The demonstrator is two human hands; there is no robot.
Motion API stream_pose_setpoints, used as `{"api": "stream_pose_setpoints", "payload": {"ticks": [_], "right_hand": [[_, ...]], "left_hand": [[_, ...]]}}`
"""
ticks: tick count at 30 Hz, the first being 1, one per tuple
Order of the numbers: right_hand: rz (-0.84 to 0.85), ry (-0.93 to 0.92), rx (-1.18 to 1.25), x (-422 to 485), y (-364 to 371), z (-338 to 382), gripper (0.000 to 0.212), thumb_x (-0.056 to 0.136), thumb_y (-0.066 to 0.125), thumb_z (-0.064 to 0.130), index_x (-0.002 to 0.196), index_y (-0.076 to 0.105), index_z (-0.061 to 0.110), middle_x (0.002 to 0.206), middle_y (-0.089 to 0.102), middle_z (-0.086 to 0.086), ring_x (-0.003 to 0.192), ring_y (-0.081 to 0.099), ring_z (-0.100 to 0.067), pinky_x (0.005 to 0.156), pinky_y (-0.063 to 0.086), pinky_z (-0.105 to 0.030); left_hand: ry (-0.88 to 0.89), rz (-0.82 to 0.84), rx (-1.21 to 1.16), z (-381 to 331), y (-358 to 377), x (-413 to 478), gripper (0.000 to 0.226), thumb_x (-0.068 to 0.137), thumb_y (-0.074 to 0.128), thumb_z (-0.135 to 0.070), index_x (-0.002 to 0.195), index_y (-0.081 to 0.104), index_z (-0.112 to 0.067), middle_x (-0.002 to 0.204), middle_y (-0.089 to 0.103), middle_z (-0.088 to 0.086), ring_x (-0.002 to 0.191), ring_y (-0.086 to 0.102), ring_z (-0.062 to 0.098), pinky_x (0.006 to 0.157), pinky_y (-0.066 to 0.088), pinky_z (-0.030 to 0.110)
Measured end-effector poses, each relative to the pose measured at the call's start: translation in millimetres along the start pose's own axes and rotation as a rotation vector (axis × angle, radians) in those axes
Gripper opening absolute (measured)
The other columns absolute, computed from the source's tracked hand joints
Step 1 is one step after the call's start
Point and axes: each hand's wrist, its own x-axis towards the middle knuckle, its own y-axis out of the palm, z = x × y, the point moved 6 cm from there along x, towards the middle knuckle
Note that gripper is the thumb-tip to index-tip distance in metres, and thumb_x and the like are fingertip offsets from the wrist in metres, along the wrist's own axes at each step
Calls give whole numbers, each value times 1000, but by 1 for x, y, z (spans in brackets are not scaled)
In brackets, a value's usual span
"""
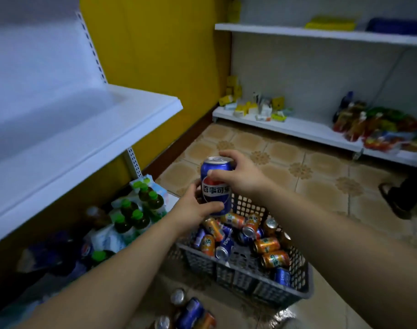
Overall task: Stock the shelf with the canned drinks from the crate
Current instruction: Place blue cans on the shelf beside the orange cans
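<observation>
Both my hands hold one blue Pepsi can (215, 184) upright above the far end of the grey plastic crate (283, 288). My left hand (193, 210) grips the can's lower part from the left. My right hand (238, 172) curls round its top from the right. Inside the crate lie several orange cans (266, 244) and blue cans (282, 276) on their sides. The white shelf (89, 129) stands bare at my left, above the level of the can.
Under the white shelf lie green-capped bottles (136, 210) in plastic wrap. A few loose cans (191, 312) lie on the tiled floor in front of the crate. White wall shelves (304, 131) with small boxes and snack packs run along the back right. A person's foot (397, 203) shows at right.
</observation>
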Motion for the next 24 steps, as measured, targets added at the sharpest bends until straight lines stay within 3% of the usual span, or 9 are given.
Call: {"api": "stream_pose_setpoints", "payload": {"ticks": [4,9,13,16,20,24], "right_hand": [[12,-170,-52,-25,31,88,65,76,79,31,132,49,18,120,61,-1,104,62,-17,90,55,-38],[140,-349,-45,-67,102,182,45,78,78,24,118,57,19,104,67,2,92,67,-17,66,54,-25],[277,-473,-64,-106,178,234,42,78,78,21,114,56,19,101,66,2,89,66,-13,73,55,-25],[415,-513,-66,-136,243,260,46,77,77,21,117,54,20,102,65,4,88,64,-9,72,53,-22],[605,-556,-77,-174,332,284,46,76,78,21,115,53,24,102,63,6,93,64,-15,80,53,-30],[748,-592,-117,-208,413,295,57,77,79,25,126,51,19,115,61,0,103,61,-20,86,52,-34]], "left_hand": [[119,-74,81,-53,-40,-60,71,75,76,-2,134,40,-20,119,61,0,106,61,14,90,51,33],[208,-265,166,-88,-111,-149,73,69,81,-11,133,44,-18,116,64,-1,105,62,14,92,50,33],[221,-431,226,-98,-174,-229,66,74,79,-8,130,45,-15,114,63,-1,100,62,12,87,51,28],[173,-537,320,-92,-221,-295,72,71,82,-11,131,44,-14,115,62,0,100,61,11,86,51,28],[1,-695,514,-72,-276,-386,94,67,84,-36,145,32,-22,145,44,0,132,44,18,107,39,36],[-206,-892,657,-45,-324,-473,87,82,69,-47,151,22,-20,155,28,2,137,35,19,107,32,29]]}}
